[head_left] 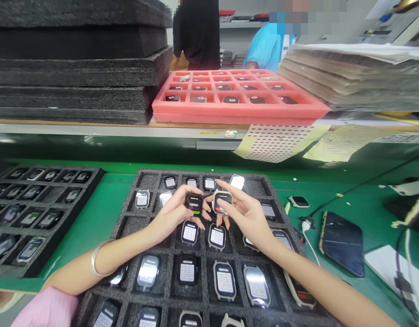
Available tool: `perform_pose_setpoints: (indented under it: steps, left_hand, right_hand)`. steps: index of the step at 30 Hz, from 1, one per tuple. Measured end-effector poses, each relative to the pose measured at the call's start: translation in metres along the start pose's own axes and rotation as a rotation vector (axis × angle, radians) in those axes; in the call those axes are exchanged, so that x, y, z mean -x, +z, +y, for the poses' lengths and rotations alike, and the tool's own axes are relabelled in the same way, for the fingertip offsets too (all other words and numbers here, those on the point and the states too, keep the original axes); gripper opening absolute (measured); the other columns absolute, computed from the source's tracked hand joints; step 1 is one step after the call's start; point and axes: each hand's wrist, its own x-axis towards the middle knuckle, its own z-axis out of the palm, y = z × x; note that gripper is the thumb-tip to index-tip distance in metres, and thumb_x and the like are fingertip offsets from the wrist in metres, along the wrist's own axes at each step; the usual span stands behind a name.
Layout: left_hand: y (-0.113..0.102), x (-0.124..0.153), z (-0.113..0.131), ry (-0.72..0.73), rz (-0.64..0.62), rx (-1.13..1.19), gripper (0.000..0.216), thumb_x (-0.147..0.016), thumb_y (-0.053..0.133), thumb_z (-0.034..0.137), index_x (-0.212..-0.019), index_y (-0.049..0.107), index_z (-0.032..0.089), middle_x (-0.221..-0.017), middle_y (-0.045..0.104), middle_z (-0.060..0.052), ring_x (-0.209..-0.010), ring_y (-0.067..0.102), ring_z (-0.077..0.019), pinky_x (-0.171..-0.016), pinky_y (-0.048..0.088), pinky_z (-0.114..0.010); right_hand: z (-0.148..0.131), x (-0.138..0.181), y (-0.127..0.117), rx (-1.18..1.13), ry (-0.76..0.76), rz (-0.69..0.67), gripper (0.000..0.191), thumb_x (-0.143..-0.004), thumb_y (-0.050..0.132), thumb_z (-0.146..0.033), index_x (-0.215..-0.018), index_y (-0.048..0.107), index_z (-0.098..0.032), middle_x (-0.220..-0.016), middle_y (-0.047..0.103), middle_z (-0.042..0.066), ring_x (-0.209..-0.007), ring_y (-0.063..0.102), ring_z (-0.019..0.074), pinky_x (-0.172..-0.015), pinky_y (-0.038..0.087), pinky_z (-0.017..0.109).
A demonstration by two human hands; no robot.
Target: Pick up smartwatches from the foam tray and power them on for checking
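My left hand (178, 206) is closed around a black smartwatch case (194, 204), whose lit screen shows a green band at the bottom. Beside it, my right hand (245, 210) grips a light-framed smartwatch case (223, 201), with the thumb over its screen and some red showing low on it. Both watches are held up above a dark grey foam tray (127, 221). Several strapless watches lie in its compartments, among them a light-framed one (225, 280) and a black one (187, 270), many with lit white screens.
Another foam tray (101, 175) of watches lies at left. On the right are a loose watch (299, 201), a phone (342, 244) and cables (310, 245). A shelf above bears black foam stacks (76, 72), a pink tray (240, 116) and stacked sheets (352, 77). Two people are behind.
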Motion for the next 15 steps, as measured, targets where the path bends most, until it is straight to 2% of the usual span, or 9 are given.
perform_pose_setpoints:
  steps: [5,8,13,14,15]
  left_hand:
    - [0.000,0.000,0.000,-0.012,-0.008,0.000,0.030,-0.081,0.053,0.011,-0.109,0.048,0.020,-0.099,0.062,-0.006,-0.087,0.062,-0.0201,-0.070,0.054,-0.033]
    - [0.003,0.001,0.001,-0.005,0.000,-0.028,0.024,-0.087,0.055,0.019,-0.110,0.048,0.021,-0.099,0.061,-0.006,-0.086,0.062,-0.0192,-0.071,0.054,-0.033]
    - [0.003,0.000,0.000,0.001,0.033,-0.074,0.023,-0.088,0.058,0.028,-0.108,0.048,0.020,-0.089,0.061,-0.005,-0.078,0.062,-0.0167,-0.065,0.054,-0.028]
    - [0.004,-0.001,0.000,0.001,0.031,-0.074,0.023,-0.088,0.058,0.029,-0.107,0.048,0.019,-0.088,0.061,-0.005,-0.077,0.062,-0.0166,-0.064,0.053,-0.027]
    - [0.005,-0.001,0.001,-0.001,0.029,-0.070,0.023,-0.088,0.058,0.029,-0.107,0.048,0.019,-0.087,0.062,-0.005,-0.076,0.062,-0.0168,-0.063,0.053,-0.027]
  right_hand:
    - [-0.003,-0.002,-0.004,-0.061,-0.013,-0.022,0.051,-0.088,0.058,-0.030,-0.136,0.044,-0.020,-0.106,0.066,0.011,-0.056,0.062,0.0144,-0.043,0.049,0.025]
    - [-0.022,0.004,-0.004,-0.154,-0.065,-0.075,0.055,-0.085,0.062,-0.025,-0.137,0.042,-0.022,-0.114,0.063,0.012,-0.064,0.065,0.0163,-0.048,0.052,0.027]
    - [-0.073,0.051,0.010,-0.110,-0.058,-0.349,0.074,-0.084,0.066,-0.025,-0.144,0.024,-0.036,-0.122,0.057,0.013,-0.071,0.070,0.0201,-0.052,0.057,0.029]
    - [-0.082,0.062,0.013,-0.045,-0.077,-0.360,0.073,-0.085,0.065,-0.030,-0.144,0.023,-0.038,-0.120,0.059,0.012,-0.071,0.070,0.0196,-0.051,0.057,0.028]
    - [-0.088,0.072,0.015,0.036,-0.111,-0.309,0.070,-0.085,0.065,-0.036,-0.143,0.027,-0.039,-0.114,0.061,0.011,-0.072,0.070,0.0192,-0.050,0.056,0.026]
